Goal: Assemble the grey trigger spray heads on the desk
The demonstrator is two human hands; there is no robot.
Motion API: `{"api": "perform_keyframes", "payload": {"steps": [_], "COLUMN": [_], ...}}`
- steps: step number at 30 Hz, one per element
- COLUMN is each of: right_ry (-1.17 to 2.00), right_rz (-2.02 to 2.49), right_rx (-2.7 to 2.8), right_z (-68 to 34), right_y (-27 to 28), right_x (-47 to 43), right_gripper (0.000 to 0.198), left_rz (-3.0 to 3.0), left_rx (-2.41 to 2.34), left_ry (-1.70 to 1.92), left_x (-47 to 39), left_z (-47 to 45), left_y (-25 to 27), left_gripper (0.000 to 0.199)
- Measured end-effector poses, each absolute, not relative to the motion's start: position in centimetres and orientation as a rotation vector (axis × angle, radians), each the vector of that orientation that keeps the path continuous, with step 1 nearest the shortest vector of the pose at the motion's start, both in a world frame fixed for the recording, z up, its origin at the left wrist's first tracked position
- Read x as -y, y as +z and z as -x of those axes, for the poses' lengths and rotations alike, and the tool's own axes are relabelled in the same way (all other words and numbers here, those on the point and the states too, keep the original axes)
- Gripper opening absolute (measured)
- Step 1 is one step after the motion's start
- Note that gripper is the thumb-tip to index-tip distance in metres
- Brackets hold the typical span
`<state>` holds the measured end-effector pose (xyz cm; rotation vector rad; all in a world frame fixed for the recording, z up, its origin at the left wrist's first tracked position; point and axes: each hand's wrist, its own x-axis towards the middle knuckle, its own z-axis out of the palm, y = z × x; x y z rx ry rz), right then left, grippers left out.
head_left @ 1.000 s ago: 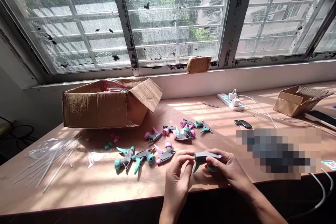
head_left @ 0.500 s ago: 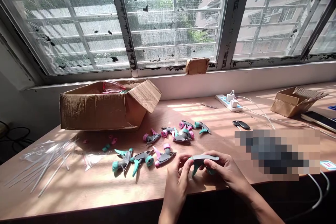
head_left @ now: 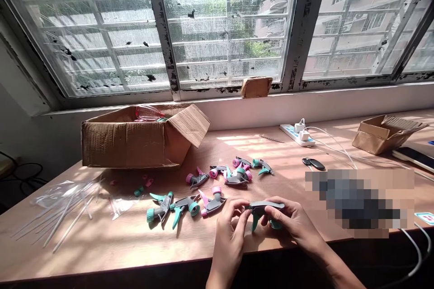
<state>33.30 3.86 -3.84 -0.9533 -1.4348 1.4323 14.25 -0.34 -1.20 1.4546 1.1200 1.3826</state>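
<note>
Above the table's front edge, a grey and teal trigger spray head (head_left: 262, 209) is held between both hands. My right hand (head_left: 293, 221) grips its body from the right, thumb on the near side. At the nozzle end, my left hand (head_left: 232, 226) pinches with thumb and fingers; the fingertips hide most of the nozzle. The teal trigger points down, and the teal collar shows partly below my right thumb. Just left of my hands lie a grey and pink spray head (head_left: 213, 205) and two grey and teal ones (head_left: 185, 208). More spray heads (head_left: 237, 175) are clustered behind.
A large open cardboard box (head_left: 125, 144) stands at back left. Thin white tubes (head_left: 64, 216) and small pink and teal caps (head_left: 139, 191) lie at left. To the right are a power strip (head_left: 298, 135), a key fob (head_left: 315, 163), a pixelated dark object (head_left: 359, 203) and a small box (head_left: 373, 137).
The spray head has tilted slightly in my hands, so its top looks darker and more of the collar shows. Both hands keep their hold; the whole view has shifted a little.
</note>
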Motion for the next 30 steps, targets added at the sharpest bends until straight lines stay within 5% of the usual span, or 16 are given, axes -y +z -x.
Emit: {"api": "perform_keyframes", "payload": {"steps": [5, 13, 30], "right_ry": [1.443, 1.413, 1.528], "right_rz": [0.940, 0.940, 0.888], "right_rx": [1.435, 1.421, 1.354], "right_z": [-33.40, -33.05, -33.24], "right_y": [-3.88, -3.52, -4.27], "right_x": [-3.89, -3.59, -3.89], "right_gripper": [0.046, 0.045, 0.048], "left_rz": [-1.358, -1.410, -1.403], "left_rx": [-1.141, -1.093, -1.130], "left_ry": [1.441, 1.379, 1.448], "left_x": [0.24, 0.13, 0.42], "left_z": [-14.28, -14.18, -14.23], "left_y": [-1.85, -1.39, -1.62], "left_gripper": [0.036, 0.021, 0.025]}}
